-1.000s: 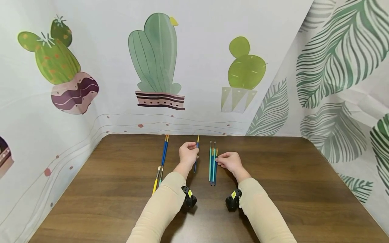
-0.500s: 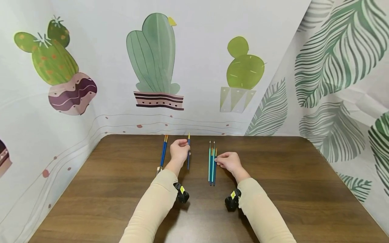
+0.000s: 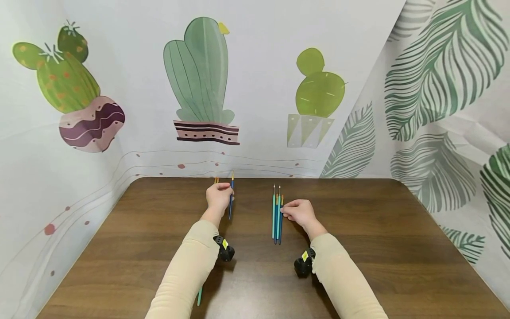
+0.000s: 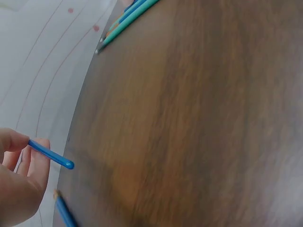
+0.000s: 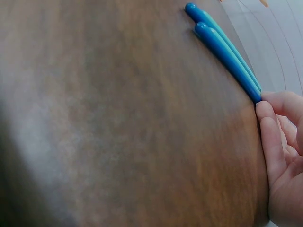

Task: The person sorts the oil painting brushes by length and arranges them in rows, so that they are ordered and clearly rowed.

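My left hand [image 3: 218,197] pinches a blue paintbrush [image 3: 230,206] with a yellow tip, held upright above the far side of the table. Its handle end [image 4: 66,163] points out from between thumb and fingers in the left wrist view. Just below lies another blue paintbrush [image 4: 65,213]; in the head view my hand hides most of a pair there, leaving the orange tips [image 3: 216,180]. My right hand [image 3: 300,212] pinches the rightmost blue paintbrush [image 5: 227,61] of a row. Beside it lie teal paintbrushes [image 3: 273,221] and another blue one, side by side.
A teal handle [image 3: 199,297] sticks out from under my left sleeve, which covers more brushes. The brown wooden table [image 3: 358,248] ends at a patterned cloth backdrop [image 3: 259,88] with cacti and leaves. Each wrist carries a small black camera [image 3: 304,263].
My left hand has moved left with the blue paintbrush, now over the pair of blue brushes at the left. The yellow and teal brushes there became covered by the sleeve. My right hand stays put.
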`<action>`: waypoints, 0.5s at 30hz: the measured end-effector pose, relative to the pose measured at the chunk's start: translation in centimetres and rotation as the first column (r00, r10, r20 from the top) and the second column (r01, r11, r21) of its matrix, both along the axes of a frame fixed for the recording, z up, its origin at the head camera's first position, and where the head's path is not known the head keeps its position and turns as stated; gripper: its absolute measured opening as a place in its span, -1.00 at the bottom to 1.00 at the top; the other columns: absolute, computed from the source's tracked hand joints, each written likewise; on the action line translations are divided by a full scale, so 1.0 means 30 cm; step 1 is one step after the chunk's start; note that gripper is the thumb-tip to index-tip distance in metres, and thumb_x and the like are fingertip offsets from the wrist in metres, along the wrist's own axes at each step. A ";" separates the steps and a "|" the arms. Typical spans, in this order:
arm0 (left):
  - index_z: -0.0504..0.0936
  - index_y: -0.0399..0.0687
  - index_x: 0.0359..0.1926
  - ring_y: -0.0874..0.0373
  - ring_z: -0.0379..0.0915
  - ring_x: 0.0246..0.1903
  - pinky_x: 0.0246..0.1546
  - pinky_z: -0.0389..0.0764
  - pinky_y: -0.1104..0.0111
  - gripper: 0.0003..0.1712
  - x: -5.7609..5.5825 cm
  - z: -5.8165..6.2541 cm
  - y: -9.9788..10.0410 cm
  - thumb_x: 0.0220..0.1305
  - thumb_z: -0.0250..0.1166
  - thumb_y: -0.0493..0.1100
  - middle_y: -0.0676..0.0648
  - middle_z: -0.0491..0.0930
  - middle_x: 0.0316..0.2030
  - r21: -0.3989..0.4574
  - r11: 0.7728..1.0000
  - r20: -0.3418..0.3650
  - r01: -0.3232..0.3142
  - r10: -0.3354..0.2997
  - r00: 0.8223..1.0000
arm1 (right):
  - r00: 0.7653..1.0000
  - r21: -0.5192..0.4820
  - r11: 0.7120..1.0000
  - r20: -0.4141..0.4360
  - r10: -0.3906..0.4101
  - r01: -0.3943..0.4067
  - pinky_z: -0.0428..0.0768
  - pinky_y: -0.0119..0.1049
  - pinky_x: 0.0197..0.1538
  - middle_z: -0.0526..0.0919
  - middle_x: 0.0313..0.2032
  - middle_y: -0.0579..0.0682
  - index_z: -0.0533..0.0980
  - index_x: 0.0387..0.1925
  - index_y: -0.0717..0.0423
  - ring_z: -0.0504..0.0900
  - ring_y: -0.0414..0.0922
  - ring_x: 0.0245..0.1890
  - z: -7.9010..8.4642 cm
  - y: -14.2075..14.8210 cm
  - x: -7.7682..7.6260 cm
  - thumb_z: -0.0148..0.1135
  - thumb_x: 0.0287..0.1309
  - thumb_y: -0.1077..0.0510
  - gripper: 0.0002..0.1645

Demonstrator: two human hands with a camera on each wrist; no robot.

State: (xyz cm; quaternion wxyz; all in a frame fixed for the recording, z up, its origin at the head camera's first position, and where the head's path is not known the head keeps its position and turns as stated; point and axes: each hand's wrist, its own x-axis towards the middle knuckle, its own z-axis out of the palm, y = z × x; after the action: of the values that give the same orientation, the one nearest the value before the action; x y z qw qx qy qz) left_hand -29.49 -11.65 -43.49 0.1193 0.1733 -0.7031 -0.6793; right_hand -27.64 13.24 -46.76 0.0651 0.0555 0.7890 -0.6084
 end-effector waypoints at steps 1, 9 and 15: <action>0.59 -0.40 -0.18 0.13 0.55 -0.58 -0.52 0.64 0.37 -0.74 -0.003 -0.002 -0.009 0.03 0.19 -0.48 -0.13 0.55 -0.45 0.004 1.000 0.002 -0.006 0.006 1.000 | 1.000 0.000 1.000 0.000 0.001 -0.001 0.60 -0.50 -0.43 0.65 -0.59 -0.07 0.58 -0.29 0.42 0.59 -0.32 -0.57 0.000 0.000 0.000 0.33 0.00 0.29 -0.76; 0.59 -0.42 -0.15 0.20 0.52 -0.61 -0.57 0.61 0.42 -0.72 -0.004 0.001 -0.061 0.04 0.24 -0.48 -0.20 0.59 -0.34 0.047 0.997 0.031 -0.053 0.051 0.998 | 1.000 0.005 1.000 0.000 0.007 -0.007 0.61 -0.49 -0.43 0.65 -0.58 -0.07 0.59 -0.29 0.42 0.59 -0.32 -0.57 0.000 0.001 -0.001 0.34 0.01 0.28 -0.75; 0.62 -0.33 -0.13 0.27 0.42 -0.58 -0.56 0.48 0.52 -0.68 -0.006 0.013 -0.100 0.01 0.27 -0.45 -0.16 0.61 -0.28 0.014 0.995 0.062 -0.102 0.101 0.993 | 1.000 0.009 1.000 0.002 0.007 -0.007 0.61 -0.49 -0.43 0.66 -0.56 -0.06 0.59 -0.28 0.42 0.59 -0.32 -0.57 0.002 0.001 0.000 0.33 0.02 0.29 -0.75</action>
State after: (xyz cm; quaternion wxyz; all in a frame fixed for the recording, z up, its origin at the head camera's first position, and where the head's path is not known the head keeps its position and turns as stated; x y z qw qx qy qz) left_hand -29.68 -14.66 -43.09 0.1306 0.2307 -0.6909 -0.6726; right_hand -27.65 13.28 -46.72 0.0679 0.0536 0.7917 -0.6047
